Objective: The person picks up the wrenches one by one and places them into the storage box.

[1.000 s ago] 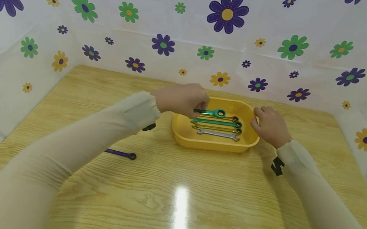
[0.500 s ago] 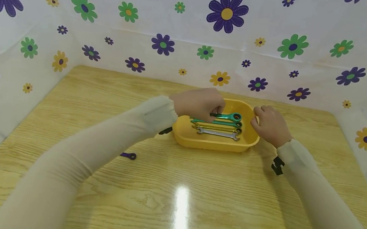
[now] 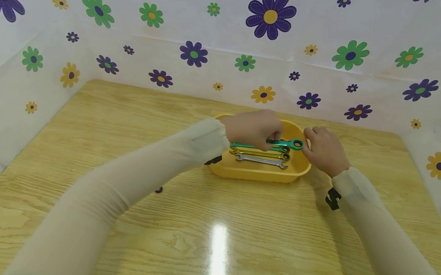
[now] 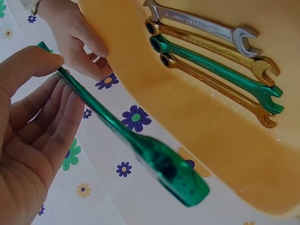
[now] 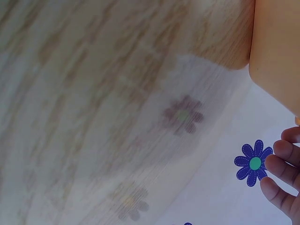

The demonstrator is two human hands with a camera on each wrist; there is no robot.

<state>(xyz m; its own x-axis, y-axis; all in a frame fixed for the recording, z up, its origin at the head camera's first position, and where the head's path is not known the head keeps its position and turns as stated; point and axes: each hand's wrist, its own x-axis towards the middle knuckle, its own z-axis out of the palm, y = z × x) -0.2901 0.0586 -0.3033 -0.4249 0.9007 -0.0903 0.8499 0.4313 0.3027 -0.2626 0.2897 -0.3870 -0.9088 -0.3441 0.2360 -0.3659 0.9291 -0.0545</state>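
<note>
My left hand pinches a shiny green ratchet wrench by one end, between thumb and fingers. The wrench hangs over a yellow plastic basin, its ring end pointing right toward my right hand. That right hand grips the basin's right rim, thumb and curled fingers at the edge. Inside lie several wrenches side by side: a silver open-end wrench, a gold ratchet wrench, a second green ratchet wrench and another gold ratchet wrench. My left hand partly covers them in the head view.
Beyond my left sleeve, a dark ring end of a purple wrench peeks out on the wood-grain table. A white cloth with printed flowers stands behind the table and along both sides.
My left hand has carried the green wrench rightward over the basin, closer to my right hand. My left sleeve now hides most of the purple wrench. The right hand has stayed at the rim.
</note>
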